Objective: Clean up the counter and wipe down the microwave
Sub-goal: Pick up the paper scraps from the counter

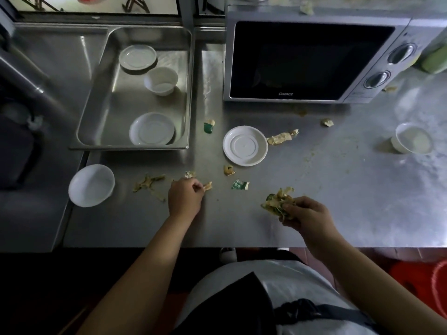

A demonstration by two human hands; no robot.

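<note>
Scraps (278, 204) bunched in right hand (305, 213) — left fingers (197, 187) perhaps pinching wrapper (208, 186).

Bare forearms, white top (285, 274), dark apron (242, 308).

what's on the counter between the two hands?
Head view: one green wrapper lies between the left hand and right hand; the rest of that counter stretch is bare steel.
</note>
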